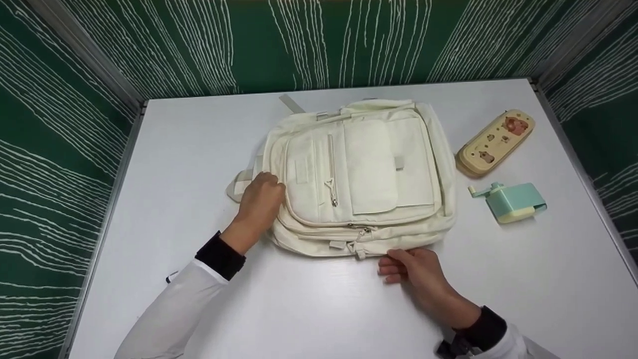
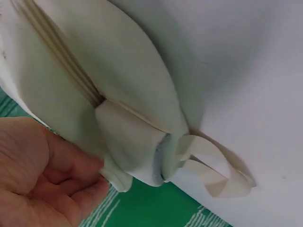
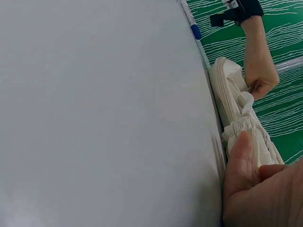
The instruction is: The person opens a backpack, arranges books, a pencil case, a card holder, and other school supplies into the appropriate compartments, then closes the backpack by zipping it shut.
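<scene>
One backpack's point(image 1: 374, 167) top and long axis pointed toward the bench's point(image 1: 199, 144) left edge. Left hand point(image 1: 261, 202) gripped it; right hand point(image 1: 421, 274) touched it, fingers point(image 1: 391, 269) relaxed. One case point(image 1: 496, 144), one sharpener point(image 1: 513, 202) counted.

Cream backpack point(image 1: 371, 172), flat, front up

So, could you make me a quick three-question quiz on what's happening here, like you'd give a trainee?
1. Which colour is the backpack: (a) black, (b) cream, (c) red?
2. True or false: the left hand grips the backpack's edge.
3. Fill in: in the head view, the decorated case and the mint-green crank device lie to the ____ of the backpack.

Key: 1. b; 2. true; 3. right.
</scene>
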The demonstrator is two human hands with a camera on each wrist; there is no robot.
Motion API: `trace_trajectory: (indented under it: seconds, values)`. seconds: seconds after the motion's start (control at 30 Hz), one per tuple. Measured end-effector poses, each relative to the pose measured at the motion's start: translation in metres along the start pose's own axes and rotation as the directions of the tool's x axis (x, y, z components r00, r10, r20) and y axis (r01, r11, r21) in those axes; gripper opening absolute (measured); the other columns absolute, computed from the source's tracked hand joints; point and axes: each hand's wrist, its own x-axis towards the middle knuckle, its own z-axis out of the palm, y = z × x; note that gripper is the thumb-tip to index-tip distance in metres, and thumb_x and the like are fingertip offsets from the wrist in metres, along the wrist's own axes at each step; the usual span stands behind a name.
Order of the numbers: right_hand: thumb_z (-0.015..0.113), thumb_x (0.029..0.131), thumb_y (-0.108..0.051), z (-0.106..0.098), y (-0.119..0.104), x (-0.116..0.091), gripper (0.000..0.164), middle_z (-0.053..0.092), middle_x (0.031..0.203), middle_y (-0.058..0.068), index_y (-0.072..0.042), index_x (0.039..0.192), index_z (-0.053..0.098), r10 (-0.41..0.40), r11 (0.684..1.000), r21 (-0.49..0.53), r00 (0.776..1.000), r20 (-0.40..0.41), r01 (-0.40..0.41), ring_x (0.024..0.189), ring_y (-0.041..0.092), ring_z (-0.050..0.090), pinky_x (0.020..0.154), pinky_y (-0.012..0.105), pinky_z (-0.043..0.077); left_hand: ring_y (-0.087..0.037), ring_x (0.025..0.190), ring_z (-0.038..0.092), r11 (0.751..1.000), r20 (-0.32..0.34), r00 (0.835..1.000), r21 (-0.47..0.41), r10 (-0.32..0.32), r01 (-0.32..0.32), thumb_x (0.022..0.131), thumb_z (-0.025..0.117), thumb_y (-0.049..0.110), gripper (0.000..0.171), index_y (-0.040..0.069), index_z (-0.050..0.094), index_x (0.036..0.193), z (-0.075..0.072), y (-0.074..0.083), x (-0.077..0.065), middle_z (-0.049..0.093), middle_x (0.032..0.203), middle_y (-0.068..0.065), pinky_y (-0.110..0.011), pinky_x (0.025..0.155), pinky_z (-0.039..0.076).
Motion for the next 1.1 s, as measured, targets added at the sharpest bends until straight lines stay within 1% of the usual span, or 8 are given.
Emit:
trace_trajectory:
  seconds: [0.1,0.2,0.33,0.47,0.63,0.77,0.93,1.1]
  values:
    - [0.06,0.101,-0.008,0.0,-0.001,0.001,0.028,0.077,0.087,0.017,0.017,0.113,0.066,0.004,1.0,-0.007,1.0,-0.002,-0.004,0.074,0.02,0.076,0.067,0.035,0.063,-0.029,0.077,0.065,0.997,-0.11,0.994,-0.075,-0.005,-0.004,0.084,0.069,-0.01,0.01,-0.002,0.072,0.079,-0.002,0.021,-0.003,0.065,0.076,-0.012,-0.038,0.078,0.056]
    - [0.06,0.101,-0.008,0.0,-0.001,0.001,0.028,0.077,0.086,0.017,0.017,0.112,0.066,0.007,1.0,-0.007,1.0,-0.007,-0.007,0.074,0.02,0.076,0.067,0.035,0.063,-0.025,0.068,0.059,0.972,-0.214,0.977,-0.226,0.008,-0.057,0.084,0.066,-0.006,0.015,0.003,0.068,0.071,0.0,0.051,-0.01,0.062,0.07,-0.008,-0.037,0.066,0.051]
    - [0.06,0.101,-0.008,0.001,0.0,0.002,0.027,0.077,0.085,0.017,0.016,0.11,0.066,0.005,1.0,0.001,1.0,-0.011,-0.005,0.073,0.021,0.076,0.067,0.036,0.063,-0.02,0.063,0.054,0.943,-0.247,0.966,-0.293,0.083,-0.156,0.089,0.067,0.005,0.021,0.008,0.066,0.068,0.004,0.09,-0.019,0.059,0.066,-0.002,-0.033,0.061,0.046]
    - [0.06,0.101,-0.008,0.001,0.0,0.002,0.026,0.077,0.085,0.016,0.016,0.11,0.066,0.0,1.0,0.0,1.0,-0.008,0.0,0.073,0.021,0.076,0.067,0.037,0.063,-0.019,0.064,0.054,0.944,-0.206,0.97,-0.272,0.13,-0.185,0.093,0.072,0.019,0.024,0.011,0.067,0.071,0.012,0.116,-0.027,0.057,0.069,0.001,-0.033,0.061,0.044]
    - [0.061,0.101,-0.009,0.001,0.0,0.003,0.026,0.077,0.085,0.016,0.015,0.109,0.066,0.0,1.0,0.001,1.0,0.002,0.0,0.073,0.019,0.076,0.066,0.036,0.063,-0.02,0.069,0.056,0.967,-0.191,0.969,-0.173,0.155,-0.189,0.093,0.074,0.029,0.028,0.012,0.069,0.073,0.025,0.132,-0.032,0.057,0.074,0.0,-0.033,0.064,0.043]
    - [0.062,0.101,-0.009,0.0,0.0,0.003,0.025,0.077,0.086,0.015,0.015,0.109,0.066,-0.003,1.0,0.002,1.0,0.011,0.003,0.073,0.019,0.076,0.065,0.035,0.063,-0.021,0.071,0.055,0.98,-0.177,0.974,-0.114,0.144,-0.166,0.091,0.075,0.03,0.027,0.012,0.067,0.074,0.029,0.14,-0.031,0.056,0.076,0.0,-0.033,0.065,0.043]
    - [0.062,0.101,-0.009,-0.001,0.0,0.003,0.026,0.077,0.086,0.015,0.015,0.109,0.067,-0.007,1.0,-0.006,1.0,0.016,0.007,0.073,0.018,0.076,0.065,0.035,0.062,-0.02,0.074,0.057,0.988,-0.118,0.989,-0.113,0.087,-0.101,0.092,0.073,0.03,0.023,0.013,0.068,0.077,0.029,0.149,-0.027,0.059,0.078,0.0,-0.033,0.068,0.044]
    - [0.061,0.101,-0.008,-0.002,0.0,0.003,0.026,0.077,0.088,0.015,0.016,0.112,0.065,-0.011,1.0,-0.008,1.0,0.025,0.011,0.074,0.018,0.076,0.065,0.034,0.062,-0.017,0.069,0.056,0.992,-0.167,0.979,-0.01,0.12,-0.123,0.085,0.075,0.019,0.014,0.016,0.068,0.074,0.032,0.158,-0.023,0.058,0.074,0.002,-0.03,0.062,0.043]
